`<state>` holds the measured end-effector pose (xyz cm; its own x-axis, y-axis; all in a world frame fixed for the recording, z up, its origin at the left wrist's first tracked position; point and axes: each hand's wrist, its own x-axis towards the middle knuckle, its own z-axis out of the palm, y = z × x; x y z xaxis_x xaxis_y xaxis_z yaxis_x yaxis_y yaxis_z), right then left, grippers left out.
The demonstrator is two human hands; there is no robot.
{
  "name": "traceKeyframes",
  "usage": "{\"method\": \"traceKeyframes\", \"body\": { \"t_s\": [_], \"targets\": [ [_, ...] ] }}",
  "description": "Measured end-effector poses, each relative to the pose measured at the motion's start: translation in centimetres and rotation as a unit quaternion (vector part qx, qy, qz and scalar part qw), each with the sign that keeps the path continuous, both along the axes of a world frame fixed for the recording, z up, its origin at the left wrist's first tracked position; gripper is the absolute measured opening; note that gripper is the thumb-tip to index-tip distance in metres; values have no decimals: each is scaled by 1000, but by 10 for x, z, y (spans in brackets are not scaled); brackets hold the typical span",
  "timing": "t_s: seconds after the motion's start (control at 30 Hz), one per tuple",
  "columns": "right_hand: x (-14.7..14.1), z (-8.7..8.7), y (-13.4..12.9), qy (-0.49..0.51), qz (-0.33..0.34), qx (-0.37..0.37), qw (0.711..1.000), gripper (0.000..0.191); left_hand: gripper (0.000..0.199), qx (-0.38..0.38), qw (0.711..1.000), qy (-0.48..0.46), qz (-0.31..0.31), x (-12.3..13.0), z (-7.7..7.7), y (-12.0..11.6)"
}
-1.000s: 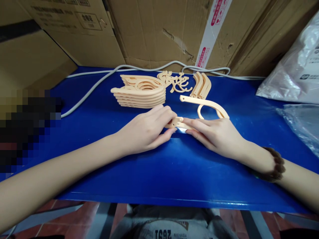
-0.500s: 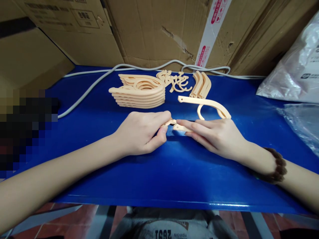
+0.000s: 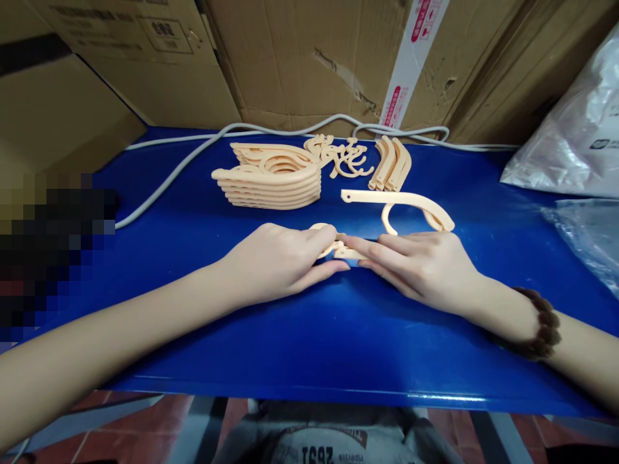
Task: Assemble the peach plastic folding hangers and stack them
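My left hand (image 3: 283,261) is closed on a small cream plastic hanger hook (image 3: 320,227), part of its curve showing past the fingers. Its thumb stretches out below the hook. Between the fingers of my right hand (image 3: 428,264) is a cream hanger arm (image 3: 349,254), mostly hidden, with its holed end against the hook's foot. Whether the two pieces are joined I cannot tell. Just beyond my right hand, another curved hanger arm (image 3: 387,197) lies with a hook-shaped curve (image 3: 387,221) below it.
On the blue table (image 3: 309,348) stands a stack of cream hangers (image 3: 271,190). Behind lie a pile of loose hooks (image 3: 345,158) and several short curved arms (image 3: 391,164). A white cable (image 3: 169,177) runs along cardboard boxes (image 3: 300,64). Plastic bags (image 3: 570,142) lie at right.
My left hand has turned the hook so more of its curve shows, and its thumb has straightened toward the right. My right hand stays nearly in place, still holding the arm.
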<state>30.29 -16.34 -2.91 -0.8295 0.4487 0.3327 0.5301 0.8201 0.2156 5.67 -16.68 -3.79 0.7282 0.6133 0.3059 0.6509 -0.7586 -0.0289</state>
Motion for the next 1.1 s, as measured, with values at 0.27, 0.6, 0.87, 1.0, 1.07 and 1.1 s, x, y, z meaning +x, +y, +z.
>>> {"method": "traceKeyframes", "body": {
  "t_s": [0.27, 0.6, 0.87, 1.0, 1.07, 1.1],
  "targets": [
    [-2, -1, 1, 20, 21, 4, 1000, 35, 35, 117, 992, 39, -30, -1, -1, 2],
    [-1, -1, 1, 29, 26, -25, 999, 35, 33, 151, 986, 64, -35, -1, 1, 0],
    [0, -1, 0, -4, 20, 36, 999, 28, 37, 44, 995, 91, 14, 1, -1, -1],
    [1, -1, -2, -19, 19, 60, 998, 29, 39, -40, 994, 92, 45, 1, 1, -2],
    [1, 0, -3, -24, 17, 80, 996, 31, 40, -92, 993, 59, 50, 0, 2, -2],
    [1, 1, -3, -27, 15, 88, 996, 31, 40, -110, 992, 46, 51, 0, 3, -2]
  ]
}}
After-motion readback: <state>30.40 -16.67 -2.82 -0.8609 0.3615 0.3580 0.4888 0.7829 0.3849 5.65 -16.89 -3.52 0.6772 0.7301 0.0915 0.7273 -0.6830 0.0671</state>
